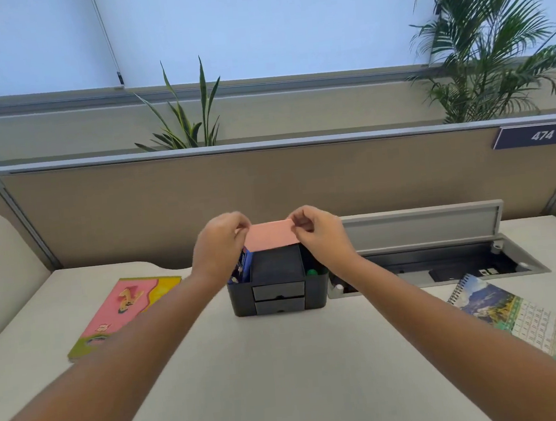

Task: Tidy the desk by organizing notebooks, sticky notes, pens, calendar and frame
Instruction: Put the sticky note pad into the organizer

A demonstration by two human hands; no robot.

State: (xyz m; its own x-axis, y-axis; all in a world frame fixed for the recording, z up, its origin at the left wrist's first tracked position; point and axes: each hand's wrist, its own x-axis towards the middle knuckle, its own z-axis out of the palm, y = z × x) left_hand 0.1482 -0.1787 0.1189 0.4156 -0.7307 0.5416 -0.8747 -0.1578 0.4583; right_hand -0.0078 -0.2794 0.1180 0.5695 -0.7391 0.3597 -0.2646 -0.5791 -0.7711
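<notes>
At the centre of the frame, the left hand [220, 241] and right hand [319, 228] pinched opposite ends of a pink sticky note [271, 234] just above the black desk organizer [277, 288].

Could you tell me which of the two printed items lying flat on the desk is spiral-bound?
The calendar on the right, with its wire spiral and mountain photo; the pink-and-yellow notebook on the left shows no spiral.

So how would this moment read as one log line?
left hand + right hand: pinch pink sticky note | above black organizer | not placed
</notes>
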